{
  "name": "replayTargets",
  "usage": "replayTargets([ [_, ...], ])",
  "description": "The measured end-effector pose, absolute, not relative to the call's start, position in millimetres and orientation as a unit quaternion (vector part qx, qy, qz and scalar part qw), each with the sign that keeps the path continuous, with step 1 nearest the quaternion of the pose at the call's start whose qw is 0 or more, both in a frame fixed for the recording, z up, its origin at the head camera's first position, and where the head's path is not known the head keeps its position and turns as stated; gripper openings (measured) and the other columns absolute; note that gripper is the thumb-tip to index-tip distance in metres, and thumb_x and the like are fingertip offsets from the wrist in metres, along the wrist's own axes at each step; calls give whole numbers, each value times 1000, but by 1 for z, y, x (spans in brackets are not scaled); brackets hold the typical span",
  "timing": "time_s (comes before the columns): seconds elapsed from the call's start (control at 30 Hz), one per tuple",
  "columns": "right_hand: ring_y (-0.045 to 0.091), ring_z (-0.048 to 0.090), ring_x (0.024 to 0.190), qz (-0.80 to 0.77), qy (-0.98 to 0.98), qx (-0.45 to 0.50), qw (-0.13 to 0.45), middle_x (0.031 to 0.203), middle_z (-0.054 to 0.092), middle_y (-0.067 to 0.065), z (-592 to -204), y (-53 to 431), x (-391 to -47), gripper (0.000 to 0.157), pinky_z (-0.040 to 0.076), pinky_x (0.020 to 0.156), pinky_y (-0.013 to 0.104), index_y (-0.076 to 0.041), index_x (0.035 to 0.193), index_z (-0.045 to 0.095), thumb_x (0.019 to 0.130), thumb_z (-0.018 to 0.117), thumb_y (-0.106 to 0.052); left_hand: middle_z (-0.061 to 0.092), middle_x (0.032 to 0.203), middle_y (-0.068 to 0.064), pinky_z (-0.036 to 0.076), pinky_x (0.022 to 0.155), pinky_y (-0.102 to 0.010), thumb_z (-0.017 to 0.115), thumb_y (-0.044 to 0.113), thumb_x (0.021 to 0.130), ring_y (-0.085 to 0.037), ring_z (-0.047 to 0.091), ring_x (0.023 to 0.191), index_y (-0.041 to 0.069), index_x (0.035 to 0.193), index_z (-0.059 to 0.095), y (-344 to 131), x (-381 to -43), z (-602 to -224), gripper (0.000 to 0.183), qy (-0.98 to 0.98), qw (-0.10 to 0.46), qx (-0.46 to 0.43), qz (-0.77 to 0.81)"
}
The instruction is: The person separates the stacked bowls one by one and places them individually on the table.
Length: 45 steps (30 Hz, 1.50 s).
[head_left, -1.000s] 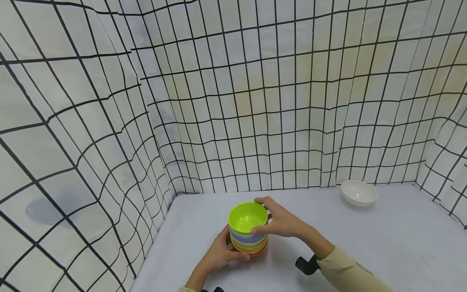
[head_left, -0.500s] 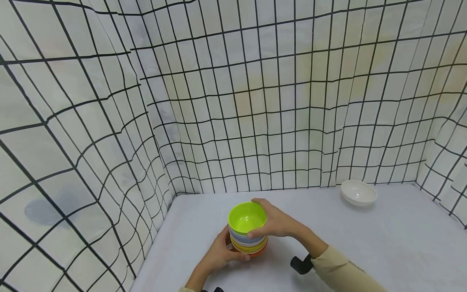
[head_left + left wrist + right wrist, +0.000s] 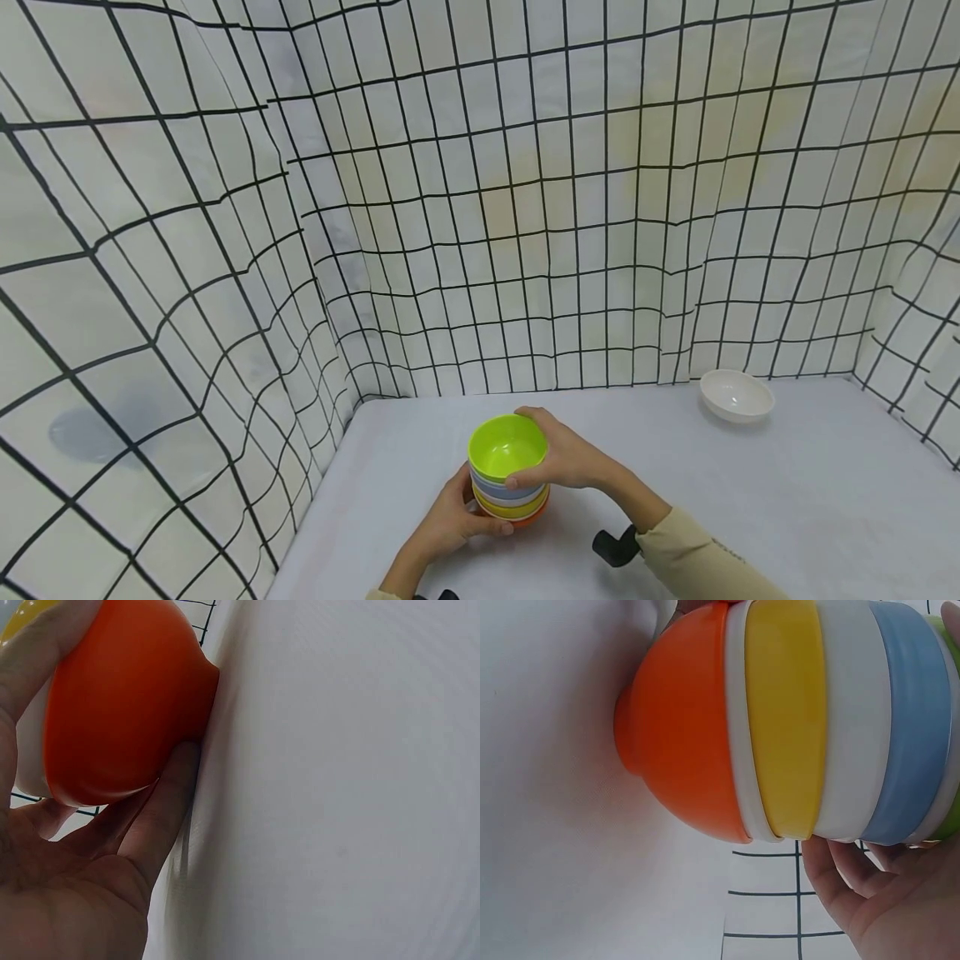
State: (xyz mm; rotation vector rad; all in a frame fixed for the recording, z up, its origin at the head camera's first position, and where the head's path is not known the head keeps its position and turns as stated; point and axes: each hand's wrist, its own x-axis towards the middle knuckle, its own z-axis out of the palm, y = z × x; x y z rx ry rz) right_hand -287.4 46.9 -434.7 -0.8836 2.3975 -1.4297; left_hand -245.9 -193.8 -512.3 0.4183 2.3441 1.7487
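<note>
A stack of nested bowls stands upright on the white-covered table. The green bowl (image 3: 507, 448) is on top, the blue bowl (image 3: 913, 724) and yellow bowl (image 3: 784, 720) lie lower with white ones between, and the orange bowl (image 3: 679, 720) is at the bottom. My left hand (image 3: 448, 523) holds the lower bowls, its thumb across the near side; in the left wrist view a finger reaches under the orange bowl's curve by its foot. Higher up, my right hand (image 3: 566, 457) grips the stack from the right, thumb in front and fingers around the far side of the green bowl.
Apart from the stack, a white bowl (image 3: 737, 396) sits at the back right of the table (image 3: 750, 492). White sheets with a black grid (image 3: 525, 250) close off the back and sides. A black device (image 3: 617, 547) hangs beneath my right wrist.
My right hand has shifted slightly left, closing further over the upper bowls, its thumb now farther across the front. My left hand and the stack look almost unmoved.
</note>
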Motion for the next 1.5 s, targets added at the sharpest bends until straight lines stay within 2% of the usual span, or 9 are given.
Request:
replayTargets([
  [0.53, 22, 59, 118, -484, 821, -293, 79, 137, 55, 9, -438, 46, -286, 102, 58, 96, 41, -11, 154, 34, 75, 87, -45, 57, 143, 1, 48, 114, -50, 95, 30, 72, -26, 56, 134, 33, 150, 42, -193, -246, -511, 94, 791, 92, 144, 587],
  [1.07, 22, 60, 117, -488, 823, -284, 58, 138, 55, 8, -442, 44, -286, 102, 59, 95, 41, -11, 154, 37, 73, 89, -45, 58, 143, 2, 41, 118, -58, 95, 32, 70, -26, 54, 136, 33, 150, 43, -194, -246, -510, 95, 796, 94, 135, 582],
  [1.5, 20, 60, 115, -498, 815, -296, 31, 137, 55, 6, -446, 42, -286, 99, 58, 92, 34, -13, 151, 40, 71, 90, -44, 59, 142, 2, 45, 116, -54, 95, 30, 71, -24, 56, 133, 33, 149, 44, -194, -246, -511, 94, 793, 94, 142, 584],
])
